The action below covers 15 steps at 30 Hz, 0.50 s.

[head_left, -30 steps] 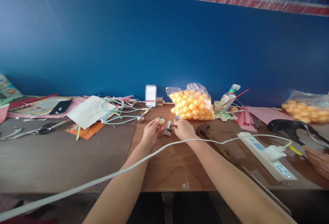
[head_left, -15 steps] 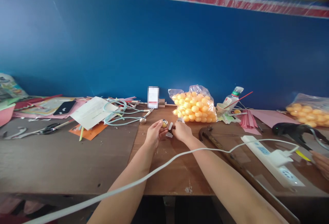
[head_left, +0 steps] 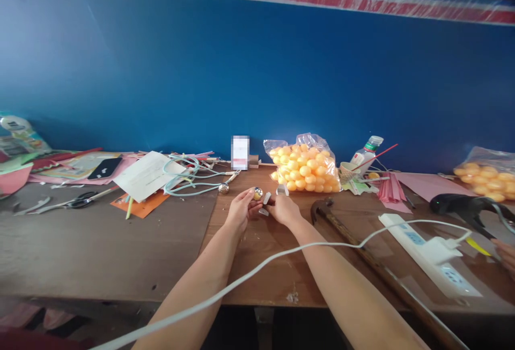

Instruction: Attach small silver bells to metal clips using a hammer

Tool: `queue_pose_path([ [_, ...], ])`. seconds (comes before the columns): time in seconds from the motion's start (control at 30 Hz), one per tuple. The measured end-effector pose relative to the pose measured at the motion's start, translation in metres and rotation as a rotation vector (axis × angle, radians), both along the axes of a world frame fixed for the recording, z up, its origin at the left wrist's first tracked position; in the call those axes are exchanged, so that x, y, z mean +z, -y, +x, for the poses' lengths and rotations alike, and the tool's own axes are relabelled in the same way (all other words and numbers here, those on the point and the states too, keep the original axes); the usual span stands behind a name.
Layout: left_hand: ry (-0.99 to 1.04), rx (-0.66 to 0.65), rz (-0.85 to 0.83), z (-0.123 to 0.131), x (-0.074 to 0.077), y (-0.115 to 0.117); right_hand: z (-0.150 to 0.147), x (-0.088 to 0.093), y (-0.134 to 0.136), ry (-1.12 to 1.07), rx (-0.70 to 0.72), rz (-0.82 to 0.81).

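My left hand (head_left: 240,210) is closed around a small yellowish ball (head_left: 257,194) with a shiny patch, held just above the brown wooden board (head_left: 265,253). My right hand (head_left: 285,209) is pinched on a small pale strip (head_left: 266,202) and meets the left hand at the ball. Both hands hover close together at the far middle of the board. Just behind them sits a clear plastic bag of orange balls (head_left: 303,166).
A white cable (head_left: 281,253) crosses my forearms to a white power strip (head_left: 430,253). A hammer (head_left: 341,224), a black glue gun (head_left: 462,205), scissors (head_left: 76,200), papers (head_left: 145,176), light blue cords (head_left: 185,176), a bottle (head_left: 364,154) and a second bag of balls (head_left: 486,176) lie around. Another person's hand (head_left: 507,253) shows at the right edge.
My right hand has moved in from a small metal piece on the board to meet the left hand at the ball, now pinching a pale strip. The view has shifted slightly.
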<state>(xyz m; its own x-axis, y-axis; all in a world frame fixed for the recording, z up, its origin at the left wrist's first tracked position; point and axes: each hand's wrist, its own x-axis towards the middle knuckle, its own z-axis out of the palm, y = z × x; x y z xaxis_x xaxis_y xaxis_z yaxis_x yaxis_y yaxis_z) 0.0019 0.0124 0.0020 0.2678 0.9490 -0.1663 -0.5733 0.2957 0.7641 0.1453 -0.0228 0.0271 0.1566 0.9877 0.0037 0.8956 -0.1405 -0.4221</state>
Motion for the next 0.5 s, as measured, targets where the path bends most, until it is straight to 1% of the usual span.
queue_pose_path([
  [0.13, -0.005, -0.003, 0.001, -0.001, 0.001, 0.001, -0.002, -0.001, -0.003, 0.005, -0.028, 0.004],
  [0.27, -0.008, -0.009, -0.002, 0.0, 0.0, 0.001, 0.0, -0.004, -0.005, -0.009, -0.013, 0.02],
  [0.4, -0.008, -0.022, -0.015, 0.001, -0.001, 0.0, 0.0, -0.01, -0.007, -0.032, -0.033, 0.017],
  [0.5, 0.018, -0.01, 0.001, -0.001, 0.002, 0.0, 0.0, -0.016, -0.007, -0.072, -0.036, 0.046],
])
